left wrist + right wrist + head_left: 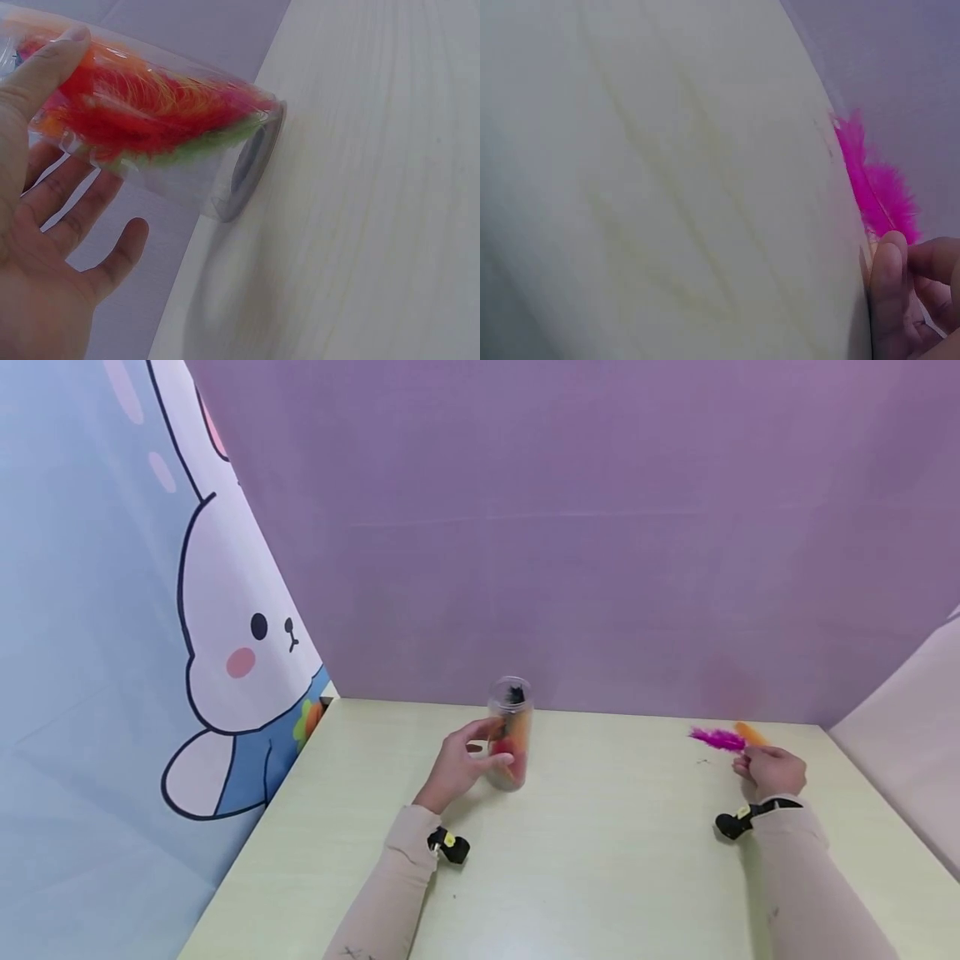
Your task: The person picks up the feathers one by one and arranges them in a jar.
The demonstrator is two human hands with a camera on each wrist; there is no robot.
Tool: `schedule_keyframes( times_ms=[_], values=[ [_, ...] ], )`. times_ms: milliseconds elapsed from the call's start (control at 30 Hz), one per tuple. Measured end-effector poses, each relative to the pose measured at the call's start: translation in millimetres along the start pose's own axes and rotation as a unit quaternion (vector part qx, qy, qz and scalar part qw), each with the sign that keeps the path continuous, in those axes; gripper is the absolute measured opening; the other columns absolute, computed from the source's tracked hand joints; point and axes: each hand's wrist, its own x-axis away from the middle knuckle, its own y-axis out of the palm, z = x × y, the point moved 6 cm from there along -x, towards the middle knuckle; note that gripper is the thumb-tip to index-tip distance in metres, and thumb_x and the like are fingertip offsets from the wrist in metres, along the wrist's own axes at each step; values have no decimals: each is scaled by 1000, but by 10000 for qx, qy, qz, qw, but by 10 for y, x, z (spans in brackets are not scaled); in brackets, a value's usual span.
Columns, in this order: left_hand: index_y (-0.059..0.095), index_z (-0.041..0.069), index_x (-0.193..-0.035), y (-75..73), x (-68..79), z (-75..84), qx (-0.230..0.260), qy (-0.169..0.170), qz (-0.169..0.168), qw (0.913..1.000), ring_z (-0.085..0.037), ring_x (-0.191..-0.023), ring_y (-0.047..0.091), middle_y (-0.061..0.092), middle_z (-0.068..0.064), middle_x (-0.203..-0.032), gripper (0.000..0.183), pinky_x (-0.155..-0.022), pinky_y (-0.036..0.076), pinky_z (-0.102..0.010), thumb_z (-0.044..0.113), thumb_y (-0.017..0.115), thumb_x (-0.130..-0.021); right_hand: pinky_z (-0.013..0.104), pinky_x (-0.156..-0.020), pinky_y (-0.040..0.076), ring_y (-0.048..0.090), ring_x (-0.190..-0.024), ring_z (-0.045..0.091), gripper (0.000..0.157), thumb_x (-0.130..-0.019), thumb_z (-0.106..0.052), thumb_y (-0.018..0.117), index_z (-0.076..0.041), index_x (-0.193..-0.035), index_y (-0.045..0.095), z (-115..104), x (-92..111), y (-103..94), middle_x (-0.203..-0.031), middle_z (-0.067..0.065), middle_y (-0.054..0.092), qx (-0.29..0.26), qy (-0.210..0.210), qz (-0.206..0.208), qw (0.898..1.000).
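A clear cylindrical jar (521, 768) stands upright on the table, with red, orange, green and black feathers (150, 109) inside it. My left hand (461, 764) holds the jar's side, thumb on the near face and fingers reaching around behind. On the right, my right hand (776, 772) pinches a magenta feather (877, 191) by its end between thumb and index finger. The feather (717, 739) points leftward, low over the table. Just behind the fingertips lies an orange feather (750, 733), partly hidden by the hand.
The pale wooden table (600, 860) meets a purple backdrop (600, 527) at its far edge. A cloth with a cartoon rabbit (240, 610) hangs at the left. Tiny dark bits (703, 762) lie below the magenta feather.
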Motion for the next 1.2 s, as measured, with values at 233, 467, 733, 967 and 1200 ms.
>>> schedule_keyframes(
  times_ms=[233,467,733,967,1200],
  values=[
    [66,23,-136,1,13,1,-55,66,-57,9999,-23,-121,63,71,-4,-127,60,-101,51,-56,23,89,-81,26,-57,62,69,-55,10,27,-97,-5,64,-18,-73,65,-29,151,63,-60,0,69,-195,-122,-338,9992],
    [64,24,-137,-3,16,15,-169,62,-85,9998,-21,-121,63,71,-2,-128,61,-101,52,-53,27,88,-81,21,-59,60,66,-61,5,30,-97,-11,68,-24,-70,71,-179,417,280,-67,-8,70,-40,-521,-715,9961],
    [63,22,-139,-1,4,-27,-251,33,-130,9996,-21,-121,63,70,-2,-129,62,-101,53,-49,29,87,-83,16,-61,58,65,-63,3,14,-97,-13,67,-18,-87,75,-514,857,655,-72,-11,69,195,-1535,-1125,9815],
    [64,22,-138,-1,-2,-33,-104,-7,-96,9999,-23,-122,63,70,-2,-130,61,-102,51,-56,25,88,-82,13,-67,57,63,-69,2,23,-99,-21,66,-3,-113,67,-895,1363,1023,-82,-13,69,1191,-2585,-1238,9506],
    [65,22,-137,6,-14,-35,-93,-1,-59,9999,-25,-122,63,70,-4,-130,60,-102,51,-56,22,88,-81,14,-69,55,62,-74,6,31,-97,-34,69,-7,-112,70,-1125,1803,1287,-83,-12,68,1945,-3286,-1164,9169]
  ],
)
